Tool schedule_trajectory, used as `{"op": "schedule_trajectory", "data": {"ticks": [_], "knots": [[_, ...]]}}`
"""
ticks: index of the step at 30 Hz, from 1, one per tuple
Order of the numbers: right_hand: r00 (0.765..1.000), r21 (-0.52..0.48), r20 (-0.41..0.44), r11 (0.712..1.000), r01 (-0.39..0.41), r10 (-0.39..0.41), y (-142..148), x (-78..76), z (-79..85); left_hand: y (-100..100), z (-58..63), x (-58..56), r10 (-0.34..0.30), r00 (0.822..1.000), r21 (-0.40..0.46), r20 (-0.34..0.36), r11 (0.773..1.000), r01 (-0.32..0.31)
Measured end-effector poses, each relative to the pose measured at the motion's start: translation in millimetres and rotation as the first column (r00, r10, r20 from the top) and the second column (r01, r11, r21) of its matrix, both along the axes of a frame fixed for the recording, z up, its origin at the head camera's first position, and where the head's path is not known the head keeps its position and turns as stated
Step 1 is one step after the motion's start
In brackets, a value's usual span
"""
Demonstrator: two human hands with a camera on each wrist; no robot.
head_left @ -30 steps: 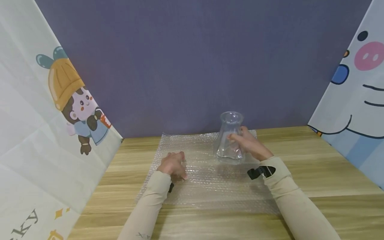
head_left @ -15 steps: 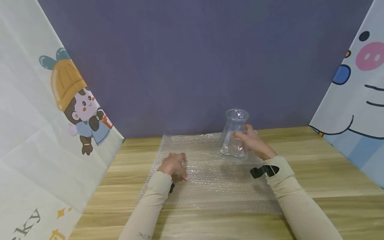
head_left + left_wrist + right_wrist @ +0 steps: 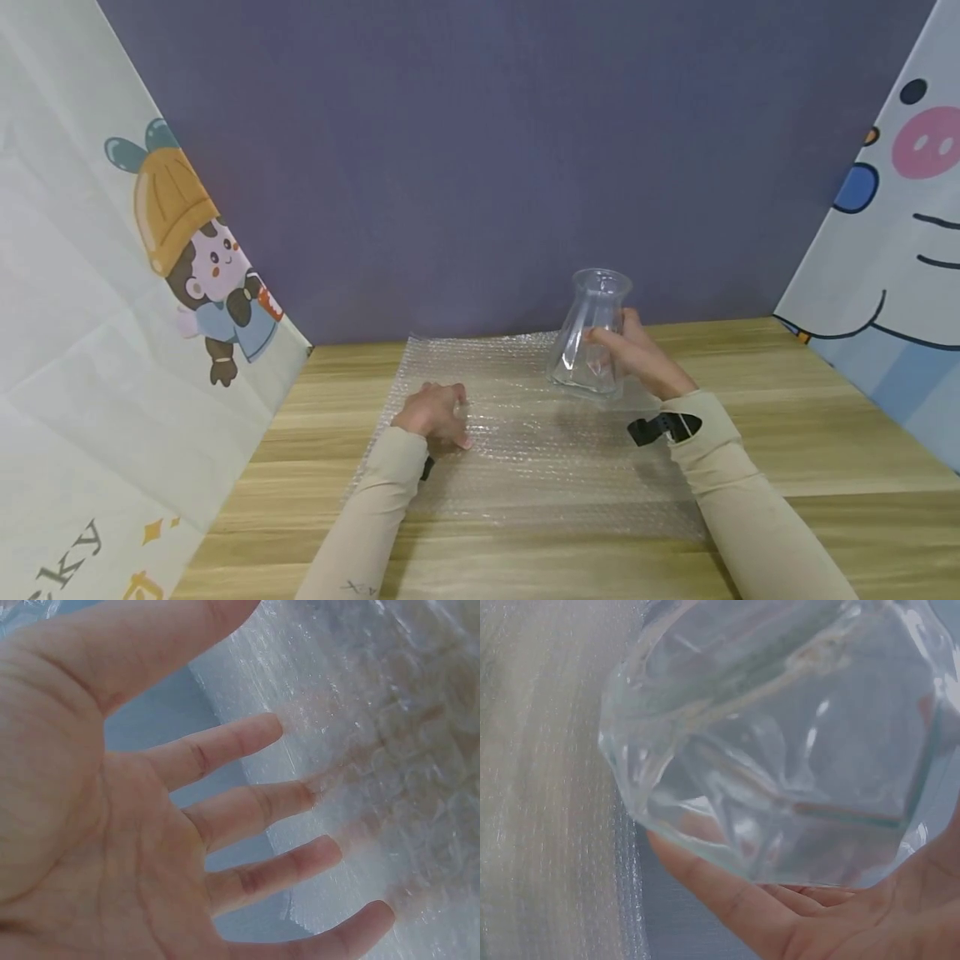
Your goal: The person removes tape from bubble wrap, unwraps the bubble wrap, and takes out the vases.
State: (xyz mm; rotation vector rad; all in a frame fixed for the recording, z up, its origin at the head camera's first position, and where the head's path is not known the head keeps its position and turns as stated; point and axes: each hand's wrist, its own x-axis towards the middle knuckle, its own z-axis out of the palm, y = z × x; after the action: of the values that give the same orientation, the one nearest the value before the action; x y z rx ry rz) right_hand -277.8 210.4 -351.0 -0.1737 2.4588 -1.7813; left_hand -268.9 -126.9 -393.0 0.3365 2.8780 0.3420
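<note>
A clear glass vase (image 3: 585,362) with a flared rim and a wider, faceted base is held by my right hand (image 3: 637,354), thumb on the near side. It leans a little to the right and seems raised over the far right part of a sheet of bubble wrap (image 3: 517,467). In the right wrist view, the vase's base (image 3: 780,765) fills most of the picture above the palm. At the sheet's left side is my left hand (image 3: 435,414), its fingers spread. The left wrist view has its fingertips (image 3: 262,729) touching the bubble wrap (image 3: 405,727).
Under the sheet lies a wood-grain table (image 3: 300,500). A dark purple-grey panel (image 3: 487,167) rises at the back edge. Printed white panels flank the table, a cartoon child (image 3: 217,267) on the left one and a pink pig snout (image 3: 926,143) on the right one.
My right hand has moved the vase to the right and slightly up and away. The left hand stays nearly in place on the bubble wrap. The view shifts slightly.
</note>
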Motion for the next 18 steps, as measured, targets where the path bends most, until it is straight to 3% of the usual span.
{"op": "schedule_trajectory", "data": {"ticks": [18], "knots": [[0.997, -0.02, -0.044, 0.998, 0.062, -0.063, 9.4, -2.3, 3.9, -0.6, -0.8, 0.2, 0.001, 1.0, 0.003, -0.003, 1.0, -0.001]]}}
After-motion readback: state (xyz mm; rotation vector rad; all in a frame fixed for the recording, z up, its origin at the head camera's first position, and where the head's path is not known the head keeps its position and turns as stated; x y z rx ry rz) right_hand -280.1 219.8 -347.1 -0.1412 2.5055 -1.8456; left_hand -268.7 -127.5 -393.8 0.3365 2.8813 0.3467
